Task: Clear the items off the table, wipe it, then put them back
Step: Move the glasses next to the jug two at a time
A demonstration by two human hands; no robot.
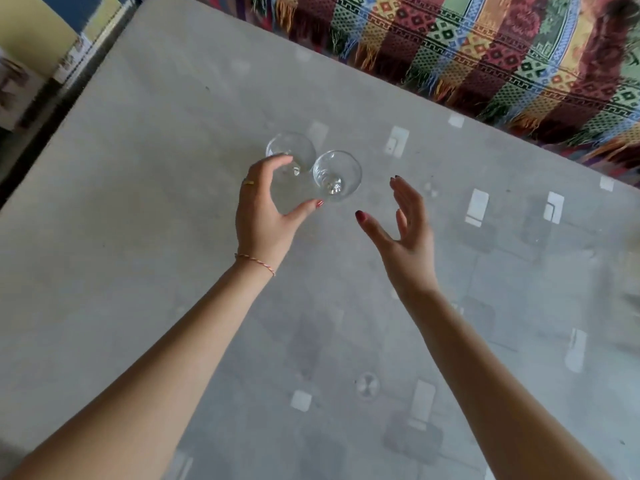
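Far left: a strip of dark floor (38,109) along the table's edge, a blurred yellow and blue wall (52,19) above it.

Left of middle: left hand (266,209) over the grey table (121,202), thumb and fingers spread in a wide curve, palm empty. Fingertips (282,158) at the near rim of the left glass (290,151), touching or just above it; cannot tell which. Thumb tip just beside the second glass, not clasped around either. A ring on one finger, a thin cord bracelet (255,263) at the wrist.

Middle: two clear drinking glasses upright on the table, seen from above, rims side by side and apparently touching. Right glass (337,175) slightly nearer than the left one.

Right of middle: right hand (405,226) raised on edge, fingers straight and loose, thumb held apart, wide open and holding nothing, near the right glass but apart from it.

Across the table's glossy top: pale rectangular reflections and dim grey shapes.

Far right and top: a fringed woven blanket (485,46) in red, green, blue and yellow patterned bands beyond the table's far edge.
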